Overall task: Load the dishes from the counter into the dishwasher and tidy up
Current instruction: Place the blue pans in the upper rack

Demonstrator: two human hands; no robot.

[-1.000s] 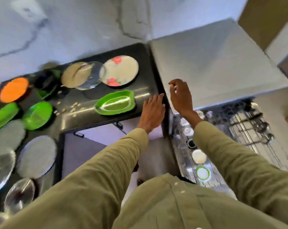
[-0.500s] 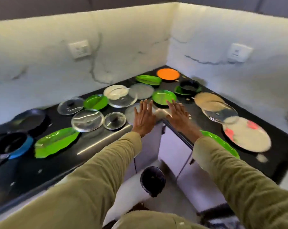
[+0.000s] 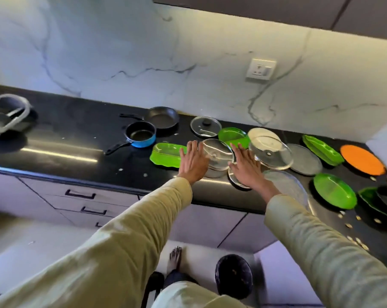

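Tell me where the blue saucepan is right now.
In the head view, the blue saucepan sits on the black counter, left of both hands, just in front of the black frying pan and beside the green tray.

Black counter (image 3: 65, 150) bears 2 pans (image 3: 141, 134), glass lids (image 3: 270, 152), green plates (image 3: 333, 193).

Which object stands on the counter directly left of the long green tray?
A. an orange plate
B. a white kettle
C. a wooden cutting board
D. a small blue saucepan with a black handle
D: the blue saucepan stands just left of the green tray on the black counter.
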